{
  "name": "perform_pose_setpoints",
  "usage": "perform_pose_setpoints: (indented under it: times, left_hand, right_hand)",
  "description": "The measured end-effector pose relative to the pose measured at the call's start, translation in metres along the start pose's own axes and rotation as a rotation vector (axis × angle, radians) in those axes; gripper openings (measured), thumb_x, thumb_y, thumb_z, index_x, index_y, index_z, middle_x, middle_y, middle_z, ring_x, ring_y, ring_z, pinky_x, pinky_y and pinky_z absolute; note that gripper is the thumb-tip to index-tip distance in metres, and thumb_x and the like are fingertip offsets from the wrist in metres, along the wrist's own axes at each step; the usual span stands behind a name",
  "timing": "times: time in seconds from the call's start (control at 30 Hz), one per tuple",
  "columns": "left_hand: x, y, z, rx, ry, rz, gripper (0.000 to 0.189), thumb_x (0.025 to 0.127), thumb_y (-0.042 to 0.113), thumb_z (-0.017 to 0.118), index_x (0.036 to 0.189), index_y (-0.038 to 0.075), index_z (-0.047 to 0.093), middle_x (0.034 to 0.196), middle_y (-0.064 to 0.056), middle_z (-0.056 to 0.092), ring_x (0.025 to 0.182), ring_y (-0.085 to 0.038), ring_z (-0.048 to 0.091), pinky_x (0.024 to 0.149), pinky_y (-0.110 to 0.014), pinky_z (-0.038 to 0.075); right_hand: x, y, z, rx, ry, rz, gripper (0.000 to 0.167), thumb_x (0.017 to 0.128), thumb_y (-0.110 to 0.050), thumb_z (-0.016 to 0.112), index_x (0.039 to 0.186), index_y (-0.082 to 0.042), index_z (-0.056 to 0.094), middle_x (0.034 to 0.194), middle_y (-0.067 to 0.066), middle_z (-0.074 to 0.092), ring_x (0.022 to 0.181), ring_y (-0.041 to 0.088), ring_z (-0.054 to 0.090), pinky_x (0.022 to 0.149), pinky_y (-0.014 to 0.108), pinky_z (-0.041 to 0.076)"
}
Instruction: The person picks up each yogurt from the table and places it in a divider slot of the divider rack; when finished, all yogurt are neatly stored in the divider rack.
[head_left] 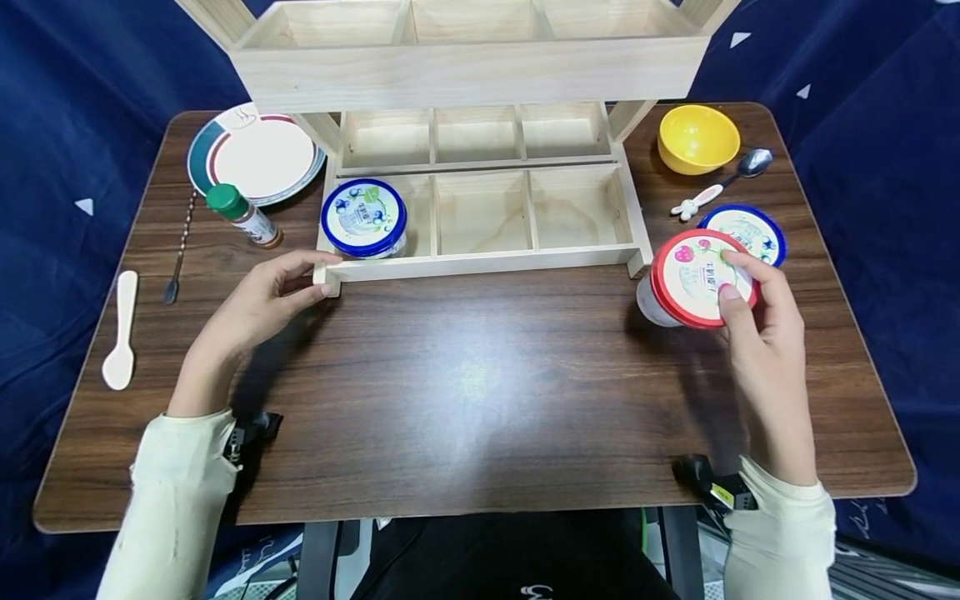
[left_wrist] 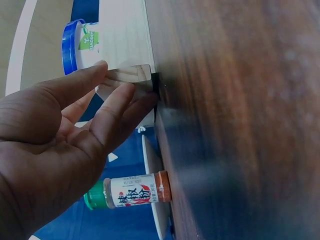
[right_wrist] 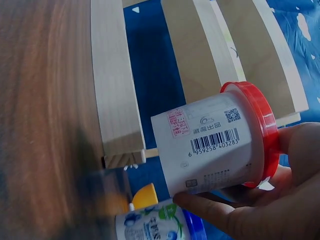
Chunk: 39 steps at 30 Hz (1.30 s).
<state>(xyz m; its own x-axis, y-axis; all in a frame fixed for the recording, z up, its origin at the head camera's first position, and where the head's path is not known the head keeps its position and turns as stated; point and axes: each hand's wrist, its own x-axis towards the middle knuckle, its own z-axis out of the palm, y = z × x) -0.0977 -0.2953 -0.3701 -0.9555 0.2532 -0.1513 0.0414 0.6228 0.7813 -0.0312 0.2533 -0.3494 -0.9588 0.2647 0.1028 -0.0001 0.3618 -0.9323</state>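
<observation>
My right hand [head_left: 768, 342] grips a white tub with a red lid [head_left: 701, 279], held tilted above the table at the right; its barcode side faces the right wrist view. My left hand [head_left: 258, 304] pinches the front left corner of a wooden tiered rack [head_left: 480, 265] between thumb and fingers. In the rack's lower left compartment sits a tub with a blue lid [head_left: 364, 217]. Another blue-lidded tub [head_left: 746, 231] stands behind the red-lidded one, partly hidden by it.
On the left lie a plate [head_left: 266, 158], a green-capped spice bottle [head_left: 243, 215], a twisted-handle stirring spoon [head_left: 180, 250] and a white spoon [head_left: 122, 333]. A yellow bowl [head_left: 697, 140] and a bunny-handled spoon [head_left: 720, 187] are at the back right. The rack's upper tier [head_left: 472, 73] overhangs the lower compartments.
</observation>
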Motion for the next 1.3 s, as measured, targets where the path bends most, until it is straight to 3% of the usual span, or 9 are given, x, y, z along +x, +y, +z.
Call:
perform_pose_setpoints:
  times: [0.13,0.33,0.53,0.73,1.03,1.3]
  left_hand:
    - [0.0,0.001,0.0,-0.004,-0.002,-0.026,0.037,0.111,0.008,0.064,0.147,0.006,0.065,0.141,-0.018,0.062,0.111,-0.008,0.062,0.087,-0.01,0.048]
    - [0.001,0.001,-0.001,-0.004,-0.002,-0.012,0.036,0.11,0.006,0.064,0.147,0.005,0.065,0.14,-0.018,0.063,0.106,-0.002,0.06,0.084,-0.011,0.049]
    - [0.0,0.0,-0.001,-0.011,-0.005,-0.011,0.036,0.11,0.007,0.064,0.146,0.005,0.065,0.139,-0.018,0.063,0.105,-0.003,0.06,0.083,-0.012,0.05]
    - [-0.001,-0.001,0.0,-0.02,-0.002,-0.034,0.036,0.11,0.007,0.064,0.147,0.005,0.064,0.137,-0.018,0.063,0.106,-0.004,0.061,0.084,-0.012,0.05]
    - [-0.001,-0.003,0.0,-0.008,0.002,0.015,0.039,0.109,0.001,0.064,0.148,0.0,0.062,0.136,-0.023,0.063,0.106,0.001,0.059,0.083,-0.009,0.049]
    - [0.001,-0.002,0.002,-0.017,0.006,0.01,0.039,0.109,0.001,0.064,0.147,0.0,0.063,0.136,-0.022,0.063,0.108,0.0,0.059,0.086,-0.008,0.048]
  right_hand:
    - [0.008,-0.005,0.005,0.01,-0.01,-0.01,0.045,0.11,-0.008,0.054,0.153,-0.019,0.061,0.148,-0.002,0.053,0.122,0.019,0.048,0.092,0.02,0.048]
    - [0.02,-0.012,0.013,0.073,-0.021,-0.034,0.043,0.11,-0.007,0.054,0.151,-0.018,0.062,0.149,0.001,0.052,0.122,0.021,0.049,0.091,0.018,0.051]
    - [0.031,-0.017,0.023,0.091,-0.039,-0.065,0.043,0.109,-0.006,0.055,0.15,-0.016,0.063,0.155,0.003,0.051,0.129,0.021,0.046,0.099,0.022,0.046]
    - [0.04,-0.021,0.032,0.116,-0.088,-0.086,0.042,0.11,-0.007,0.057,0.15,-0.016,0.062,0.155,0.007,0.05,0.13,0.023,0.048,0.099,0.022,0.048]
    - [0.049,-0.024,0.041,0.204,-0.099,-0.094,0.039,0.109,-0.007,0.059,0.147,-0.016,0.064,0.152,0.006,0.051,0.128,0.024,0.047,0.097,0.022,0.05]
    - [0.062,-0.024,0.054,0.143,-0.148,-0.176,0.04,0.11,-0.009,0.056,0.149,-0.015,0.063,0.149,0.005,0.054,0.125,0.023,0.051,0.098,0.025,0.048]
